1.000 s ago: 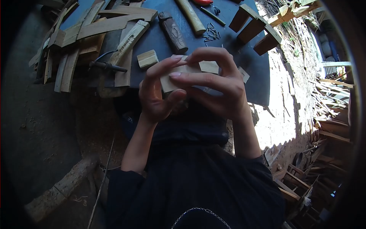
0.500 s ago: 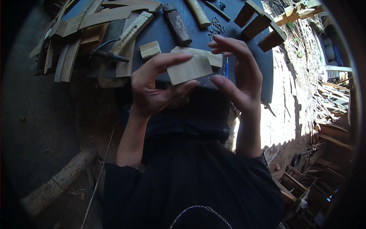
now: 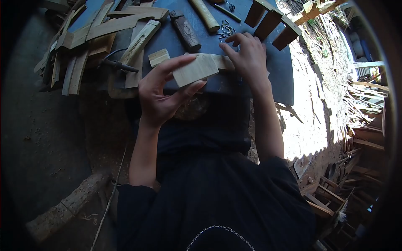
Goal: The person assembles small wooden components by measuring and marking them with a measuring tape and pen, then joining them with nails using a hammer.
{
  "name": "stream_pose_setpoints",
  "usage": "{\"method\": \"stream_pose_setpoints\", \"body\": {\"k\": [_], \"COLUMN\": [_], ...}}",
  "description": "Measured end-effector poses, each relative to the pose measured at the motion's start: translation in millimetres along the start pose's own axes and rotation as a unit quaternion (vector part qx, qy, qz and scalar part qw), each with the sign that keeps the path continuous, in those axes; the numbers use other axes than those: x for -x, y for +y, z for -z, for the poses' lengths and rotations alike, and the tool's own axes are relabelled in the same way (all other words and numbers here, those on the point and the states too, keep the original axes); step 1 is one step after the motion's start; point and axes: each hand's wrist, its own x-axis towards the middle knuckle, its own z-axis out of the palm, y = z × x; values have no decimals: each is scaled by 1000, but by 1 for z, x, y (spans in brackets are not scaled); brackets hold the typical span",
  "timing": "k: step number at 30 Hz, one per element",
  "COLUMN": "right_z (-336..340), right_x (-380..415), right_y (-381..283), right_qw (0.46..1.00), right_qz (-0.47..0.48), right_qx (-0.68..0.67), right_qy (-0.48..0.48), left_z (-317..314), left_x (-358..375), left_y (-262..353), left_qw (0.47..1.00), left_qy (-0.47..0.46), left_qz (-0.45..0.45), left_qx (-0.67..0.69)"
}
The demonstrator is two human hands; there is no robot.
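Above the centre of the frame, a block (image 3: 196, 72) is gripped between the left hand's (image 3: 158, 94) thumb and fingers. The right hand (image 3: 250, 56) is held half-curled beside the nails (image 3: 226, 28), upper right of centre; whether anything is pinched cannot be told. Strips (image 3: 119, 28) are piled upper left.

The right hand (image 3: 248, 54) has room to reach the nails (image 3: 227, 29) between the thick stick (image 3: 204, 16) and the wooden legs (image 3: 270, 23). The clamp (image 3: 118, 66) and wood pile (image 3: 93, 33) block the left hand (image 3: 160, 94) leftward; bare table (image 3: 281, 85) lies beside the right wrist.
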Motion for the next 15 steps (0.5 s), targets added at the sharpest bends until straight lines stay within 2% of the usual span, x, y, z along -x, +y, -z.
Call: {"method": "stream_pose_setpoints", "body": {"k": [3,6,9,12,15], "right_z": [-20,-30,-26,15,58], "right_x": [-6,-11,-10,-9,-7], "right_y": [2,9,11,-2,-18], "right_qw": [998,999,998,938,912], "right_qz": [0,2,-6,-43,35], "right_qx": [67,43,-57,-342,-407], "right_qy": [-7,-20,-6,-50,-40], "left_z": [0,-1,0,2,4], "left_x": [0,-1,-2,-5,-6], "left_y": [2,3,3,3,2], "left_qw": [1000,1000,1000,1000,1000], "left_qy": [0,-1,-8,-11,-13], "left_qz": [3,6,10,4,7], "left_qx": [-1,2,6,7,21]}}
